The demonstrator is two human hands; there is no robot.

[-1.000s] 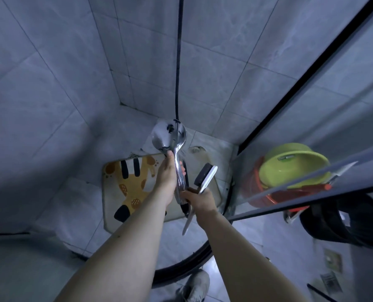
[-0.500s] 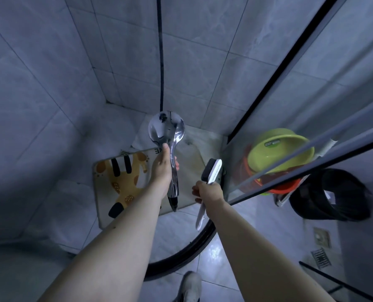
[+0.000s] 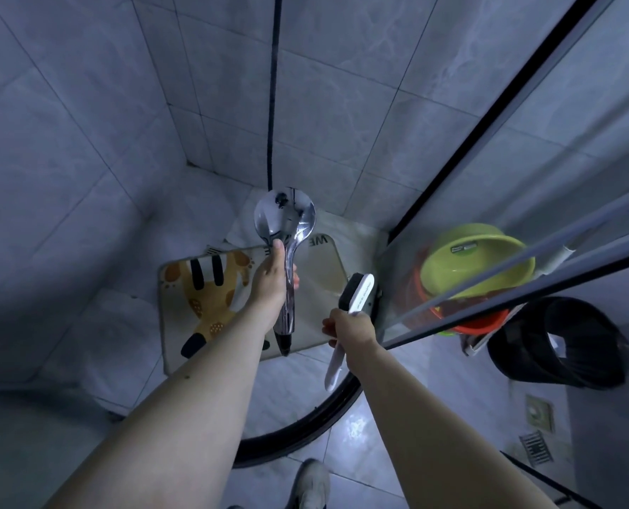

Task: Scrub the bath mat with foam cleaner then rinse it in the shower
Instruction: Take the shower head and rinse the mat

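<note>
**Shower head and brush held over the mat**

The left hand [image 3: 273,281] wraps around the handle of a chrome shower head [image 3: 284,218], holding it above the bath mat [image 3: 320,284]. A black hose [image 3: 273,86] runs up the far tiled wall from the head. The right hand [image 3: 349,326] grips the white handle of a scrub brush [image 3: 357,293], bristle end pointing far. The mat, printed with a yellow cartoon animal, lies flat on the shower floor below both hands. To the right, behind the glass door [image 3: 526,214], a green basin [image 3: 478,266] sits on an orange one, near a black bin [image 3: 559,339].
</note>
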